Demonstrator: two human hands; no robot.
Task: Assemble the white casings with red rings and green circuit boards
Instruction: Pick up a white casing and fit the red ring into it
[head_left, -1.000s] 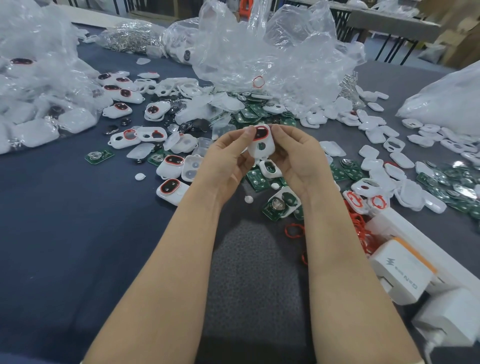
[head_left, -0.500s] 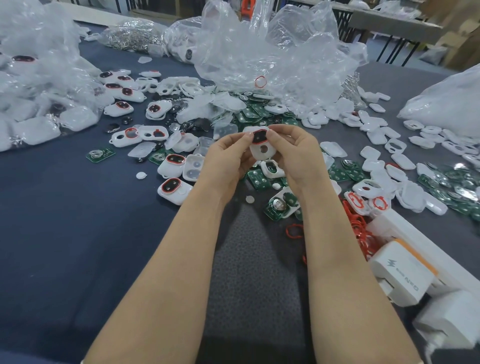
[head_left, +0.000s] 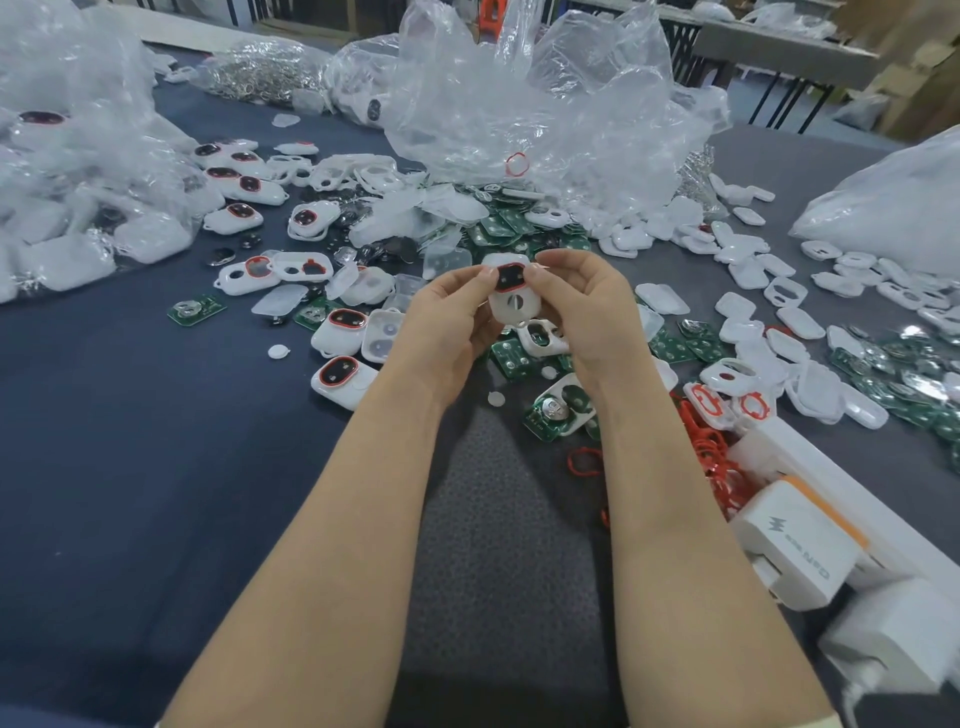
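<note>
We hold one white casing above the dark blue counter, our left hand and right hand pinching its upper corners. One red ring frames its dark window. Uncounted green circuit boards lie at 3 o'clock and a crumpled plastic bag at 12.

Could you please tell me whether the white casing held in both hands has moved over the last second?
Yes, but only slightly: the white casing has dipped a little toward the coin-cell circuit board lying on the table below it.
</note>
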